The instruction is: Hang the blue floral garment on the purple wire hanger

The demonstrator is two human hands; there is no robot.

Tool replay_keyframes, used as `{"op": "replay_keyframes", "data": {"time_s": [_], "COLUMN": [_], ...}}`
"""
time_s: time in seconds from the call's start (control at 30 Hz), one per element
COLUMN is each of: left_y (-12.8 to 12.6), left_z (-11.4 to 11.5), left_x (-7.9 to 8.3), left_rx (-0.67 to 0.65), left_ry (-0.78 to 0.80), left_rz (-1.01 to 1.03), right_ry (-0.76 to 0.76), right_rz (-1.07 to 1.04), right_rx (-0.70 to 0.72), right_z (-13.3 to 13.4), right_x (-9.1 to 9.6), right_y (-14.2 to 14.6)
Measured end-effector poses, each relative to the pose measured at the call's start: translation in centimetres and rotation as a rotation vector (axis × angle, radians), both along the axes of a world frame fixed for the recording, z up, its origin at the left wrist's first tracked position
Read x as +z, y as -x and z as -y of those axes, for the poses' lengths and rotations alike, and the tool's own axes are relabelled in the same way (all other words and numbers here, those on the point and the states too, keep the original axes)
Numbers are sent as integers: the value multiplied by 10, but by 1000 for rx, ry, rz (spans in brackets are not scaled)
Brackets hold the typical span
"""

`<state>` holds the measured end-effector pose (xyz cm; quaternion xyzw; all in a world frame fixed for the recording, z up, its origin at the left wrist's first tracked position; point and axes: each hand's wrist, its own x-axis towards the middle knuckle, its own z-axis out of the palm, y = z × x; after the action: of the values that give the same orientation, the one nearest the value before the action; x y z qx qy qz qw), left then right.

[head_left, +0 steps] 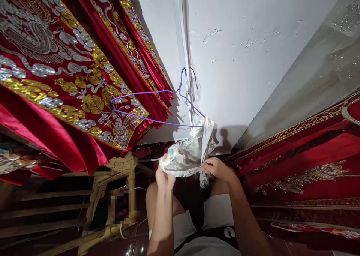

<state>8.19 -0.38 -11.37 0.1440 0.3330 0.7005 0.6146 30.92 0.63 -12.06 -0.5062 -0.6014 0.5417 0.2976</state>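
A pale garment (185, 153) with a blue and yellow floral print hangs from the right end of a purple wire hanger (146, 93). The hanger's left arm is bare, and its hook catches on a white strip of the wall. My left hand (165, 177) grips the garment's lower left edge, fingers closed on the cloth. At the garment's lower right, my right hand (216, 167) pinches a fold, below which a short piece of cloth dangles. The cloth is spread between both hands, its opening facing me. Which part of the garment this is, I cannot tell.
Red embroidered costumes (92, 102) with gold and silver sequins hang at the left, behind the hanger. More red decorated fabric (303, 166) fills the right side. A bamboo seat (84, 211) with a cabled, blurred device (120, 206) stands lower left. A white wall (239, 72) rises ahead.
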Motion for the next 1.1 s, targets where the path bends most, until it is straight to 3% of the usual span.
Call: {"op": "replay_keyframes", "data": {"time_s": [0.1,0.27,0.37,0.43,0.53,0.6,0.63,0.7,0.77,0.8,0.93,1.1], "left_y": [-22,-39,-24,-12,3,11,16,28,41,47,68,87], "left_z": [14,29,21,10,-5,-10,-11,-10,-6,-3,6,6], "left_x": [20,39,51,55,53,49,48,50,57,62,76,80], "left_rx": [-168,-334,-277,-277,-550,-727,-758,-706,-623,-611,-671,-650], "left_ry": [-182,-494,-609,-621,-599,-559,-536,-492,-430,-389,-267,-108], "left_rz": [-196,-942,-1192,-1214,-1159,-1184,-1225,-1341,-1463,-1511,-1594,-1537], "right_ry": [19,273,325,326,177,-64,-209,-471,-592,-595,-472,-456], "right_rz": [-237,-688,-716,-585,-265,-76,-11,42,27,19,28,47], "right_rx": [-101,-66,-55,75,419,498,418,92,-202,-270,-205,-162], "right_z": [-2,-4,-7,-11,-22,-35,-42,-60,-80,-89,-116,-112], "right_x": [3,20,37,56,92,114,122,130,126,120,85,60], "right_y": [19,53,53,46,29,17,11,3,1,3,21,29]}}
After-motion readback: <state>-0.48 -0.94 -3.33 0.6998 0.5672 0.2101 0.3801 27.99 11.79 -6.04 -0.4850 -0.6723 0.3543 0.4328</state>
